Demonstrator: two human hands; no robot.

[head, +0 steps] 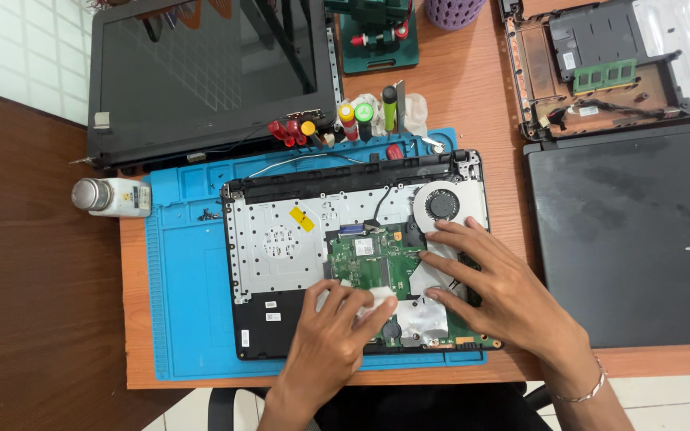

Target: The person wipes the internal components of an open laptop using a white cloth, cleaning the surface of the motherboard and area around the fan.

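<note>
Far to the left of the left hand (325,343), a small white bottle (113,197) with a silver cap lies on its side at the edge of the blue work mat (185,303), a pale label wrapped around its body. Above it a detached laptop screen (209,76) leans flat, with a small white tag on its lower left corner.

The opened laptop base (281,255) lies on the mat, directly under both hands. Its silver metal plate carries a slanted yellow sticker (302,219) up and left of the left hand, and 2 small white rectangular labels sit on the black corner just left of that hand's wrist. The green circuit board (369,259) shows a small white label near its top edge, between the 2 hands.

The left hand is curled, fingers pinching a small white cloth or wipe (377,302) and pressing it against the board. The right hand (493,291) lies spread flat, fingertips resting on the silver shield below the round black fan (443,205).

Above the hands stand small bottles (357,120) with yellow, green and red caps. Right of the right hand lies a closed black laptop (632,239), and above it another opened chassis (600,64) with a green memory stick and a white label.
</note>
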